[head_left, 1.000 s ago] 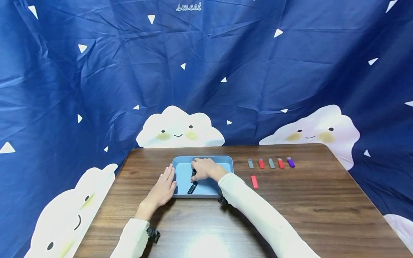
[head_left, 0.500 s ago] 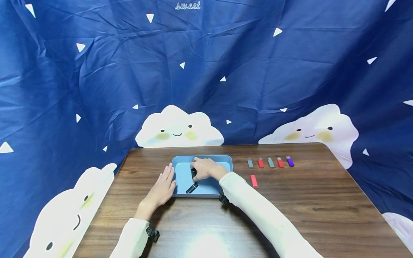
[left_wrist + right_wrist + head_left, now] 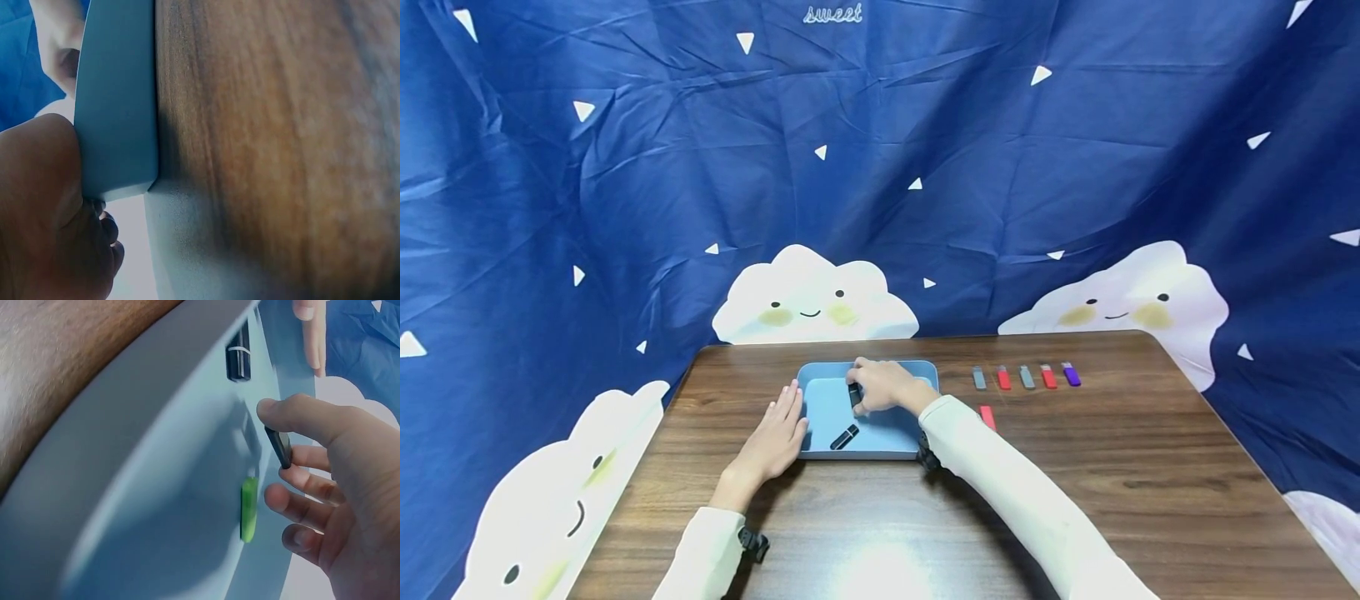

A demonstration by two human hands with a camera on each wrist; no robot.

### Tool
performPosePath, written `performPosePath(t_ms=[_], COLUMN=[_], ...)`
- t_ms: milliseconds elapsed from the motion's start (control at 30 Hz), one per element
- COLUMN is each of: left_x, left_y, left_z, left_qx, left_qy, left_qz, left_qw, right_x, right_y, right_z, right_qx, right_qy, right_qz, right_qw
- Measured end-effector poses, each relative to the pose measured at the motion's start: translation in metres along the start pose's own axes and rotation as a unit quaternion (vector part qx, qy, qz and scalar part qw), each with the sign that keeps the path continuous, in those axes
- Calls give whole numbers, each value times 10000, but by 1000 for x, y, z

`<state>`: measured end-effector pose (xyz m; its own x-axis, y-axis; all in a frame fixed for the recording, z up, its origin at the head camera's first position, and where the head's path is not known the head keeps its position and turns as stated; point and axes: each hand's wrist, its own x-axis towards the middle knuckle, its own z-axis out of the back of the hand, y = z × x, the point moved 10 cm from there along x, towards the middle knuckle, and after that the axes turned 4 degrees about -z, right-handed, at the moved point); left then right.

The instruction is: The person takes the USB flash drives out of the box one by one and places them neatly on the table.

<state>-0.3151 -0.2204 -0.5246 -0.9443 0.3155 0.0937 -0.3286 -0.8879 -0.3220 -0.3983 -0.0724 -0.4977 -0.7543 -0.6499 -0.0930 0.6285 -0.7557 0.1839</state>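
right hand (image 3: 883, 387) pinches black stick (image 3: 279, 446) between thumb and forefinger, over far middle of blue tray (image 3: 820, 400) | stick's long axis roughly upright, tip toward tray floor | left hand (image 3: 775, 437) flat, fingers straight against tray's left wall | second black stick (image 3: 844, 437) lies diagonal, near edge

Right hand (image 3: 340, 506) pinches a small black stick (image 3: 279, 446) between thumb and fingers, just above the blue tray (image 3: 156, 506) floor. A green stick (image 3: 249, 509) lies on the tray floor under the fingers; another black stick with a white band (image 3: 239, 355) lies nearer the far rim. Fingertips of the other hand (image 3: 310, 331) show beyond that rim.
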Motion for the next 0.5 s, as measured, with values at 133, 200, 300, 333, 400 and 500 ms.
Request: performPosePath(t_ms=[133,200,300,333,400,500], left_x=[-1,-1,0,0,0,1], left_y=[-1,-2,-1,0,2,3], left_z=[1,1,0,0,-2,-4], left_qx=[91,69,66,94,158,217], left_qy=[-47,-91,-166,-191,-239,-284], left_qz=[-17,-42,-101,-121,-179,-231], left_qw=[9999,9999,9998,9997,9994,9991], right_x=[-7,-11,-18,-20,-24,-31], right_y=[-5,-7,-11,-12,-15,-19], right_z=[5,7,9,10,11,13], right_qx=[39,49,101,125,144,169], right_qy=[-48,-79,-73,-77,-88,-127], right_qz=[76,102,130,127,121,125], right_qw=[10000,9999,9998,9998,9998,9997])
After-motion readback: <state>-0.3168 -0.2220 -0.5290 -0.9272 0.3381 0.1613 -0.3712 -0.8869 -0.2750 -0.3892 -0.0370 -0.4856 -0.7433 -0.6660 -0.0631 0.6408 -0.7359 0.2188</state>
